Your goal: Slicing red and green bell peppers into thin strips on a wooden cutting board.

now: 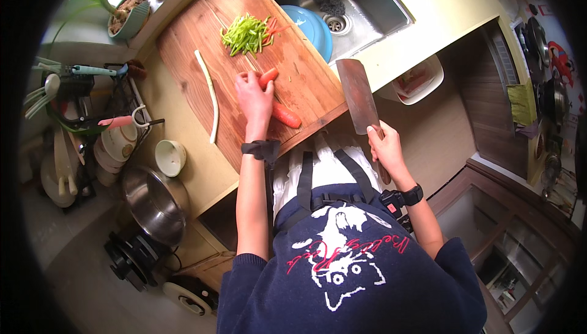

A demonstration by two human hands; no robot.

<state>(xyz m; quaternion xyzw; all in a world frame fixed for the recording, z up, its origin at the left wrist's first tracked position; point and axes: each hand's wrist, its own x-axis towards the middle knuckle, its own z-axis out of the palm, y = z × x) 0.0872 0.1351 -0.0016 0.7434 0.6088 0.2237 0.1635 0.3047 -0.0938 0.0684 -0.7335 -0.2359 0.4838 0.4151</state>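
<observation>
On the wooden cutting board (183, 36), my left hand (254, 100) has its thumb and fingers around an orange carrot piece (269, 77). Another carrot piece (287, 115) lies beside that hand, close to the board's near edge; its far end is hidden by the hand. My right hand (386, 148) grips the handle of a Chinese cleaver (360, 95), its broad blade raised off the board's right corner. Farther up the board is a pile of green vegetable strips (245, 36), with thin carrot shreds (274, 29) at its right. A pale, thin stalk (208, 91) lies along the left side.
Behind the board, a steel sink (367, 13) holds a blue basin (312, 27). Left on the counter stand a small cup (170, 157), a steel pot (158, 205) and a rack with bowls (119, 141). A white bin (422, 82) is below the counter at right.
</observation>
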